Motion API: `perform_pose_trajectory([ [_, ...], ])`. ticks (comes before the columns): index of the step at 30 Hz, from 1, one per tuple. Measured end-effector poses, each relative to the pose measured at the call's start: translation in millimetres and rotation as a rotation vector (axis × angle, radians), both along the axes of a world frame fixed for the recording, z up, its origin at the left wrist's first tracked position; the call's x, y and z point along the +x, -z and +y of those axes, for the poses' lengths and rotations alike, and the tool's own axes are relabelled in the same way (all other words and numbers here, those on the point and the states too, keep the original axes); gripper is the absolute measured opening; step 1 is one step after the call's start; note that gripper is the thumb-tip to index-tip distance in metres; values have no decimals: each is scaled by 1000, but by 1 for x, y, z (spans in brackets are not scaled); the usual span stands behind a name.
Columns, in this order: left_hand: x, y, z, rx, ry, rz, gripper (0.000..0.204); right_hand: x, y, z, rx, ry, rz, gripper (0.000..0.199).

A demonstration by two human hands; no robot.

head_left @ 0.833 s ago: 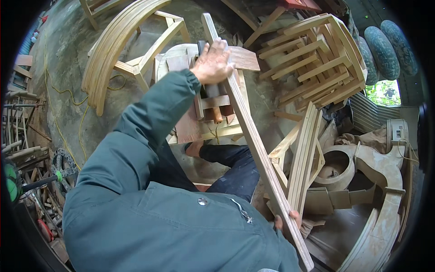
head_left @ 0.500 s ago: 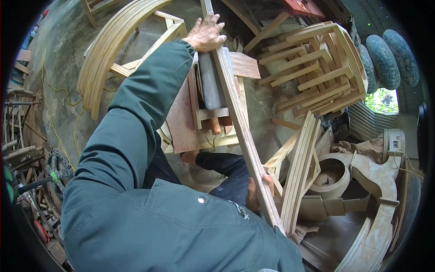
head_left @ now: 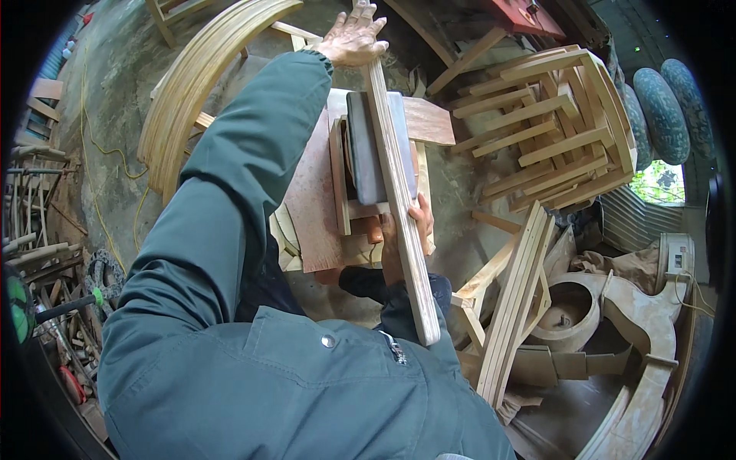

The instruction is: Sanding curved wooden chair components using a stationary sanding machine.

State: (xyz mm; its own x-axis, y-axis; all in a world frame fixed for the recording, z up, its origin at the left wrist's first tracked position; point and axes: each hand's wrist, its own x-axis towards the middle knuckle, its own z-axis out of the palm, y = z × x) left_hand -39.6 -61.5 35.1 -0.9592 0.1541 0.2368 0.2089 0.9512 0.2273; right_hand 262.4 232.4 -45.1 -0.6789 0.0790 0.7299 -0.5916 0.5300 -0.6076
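A long pale wooden bar (head_left: 399,180) with a rounded near end runs from far to near across the middle. On its far part lies my left hand (head_left: 354,38), fingers spread over the top. My right hand (head_left: 405,231) grips the bar lower down, thumb on one side and fingers round the other. Beneath the bar is a flat grey surface with rounded corners (head_left: 372,138), set in a wooden frame. The bar crosses over it lengthwise; whether they touch I cannot tell. A copper-brown cylinder (head_left: 373,228) shows at the near end of the frame.
Curved wooden strips (head_left: 180,107) are stacked at the far left. Wooden frames (head_left: 552,126) pile up at the right, with straight strips (head_left: 515,299) leaning nearer me. A large pale machine with a round opening (head_left: 566,310) stands at right. A yellow cord (head_left: 93,199) trails across the floor.
The bar has slid away from me, its near end now clear of my jacket. My right hand has moved forward and left to beside the grey surface; my left hand is slightly farther off.
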Motion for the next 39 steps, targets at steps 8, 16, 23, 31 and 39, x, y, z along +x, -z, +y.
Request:
perform_pose_trajectory([
  [8, 60, -9, 50, -53, -34, -3, 71, 47, 9, 45, -143, -78, -64, 44],
  [16, 212, 0, 138, 61, 32, -62, 71, 196, -74, 154, -24, -283, -299, 51],
  [23, 366, 7, 232, 585, 26, 102, 86, 355, -85, 288, -123, -307, -428, 52],
  [31, 443, -23, 317, 2194, -125, -664, 38, 331, -171, 222, 501, -273, -385, 48],
  [39, 430, -27, 339, 2305, 4, -589, 43, 324, -202, 213, -585, -470, -1365, 97],
])
